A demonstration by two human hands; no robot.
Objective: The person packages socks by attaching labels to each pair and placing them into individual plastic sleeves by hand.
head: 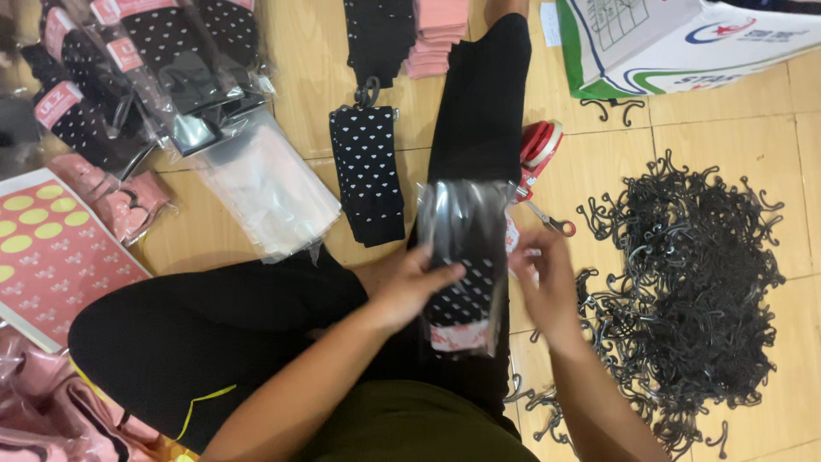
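Black-clad legs (214, 334) of the seated person fill the lower middle of the view, one thigh stretching up across a pale wooden floor (299, 77). On that thigh lies a clear plastic sleeve (462, 231) with a pair of black dotted socks (462, 299) partly inside it. Left hand (410, 287) lies flat on the socks, fingers spread over the sleeve's left edge. Right hand (543, 282) pinches the sleeve's right edge, fingers curled; what it grips beyond the edge is blurred. Just left of the thigh, a second dotted pair on a black hanger (369, 171) rests on the floor beside a stack of empty clear bags (269, 192). Bagged sock pairs (137, 68) crowd the upper left; a pink sticker sheet (51, 257) lies at left. Right of the thigh sit a red tape dispenser (539, 150) and a large heap of black plastic hooks (684, 282). A printed woven sack (684, 43) occupies the upper right.
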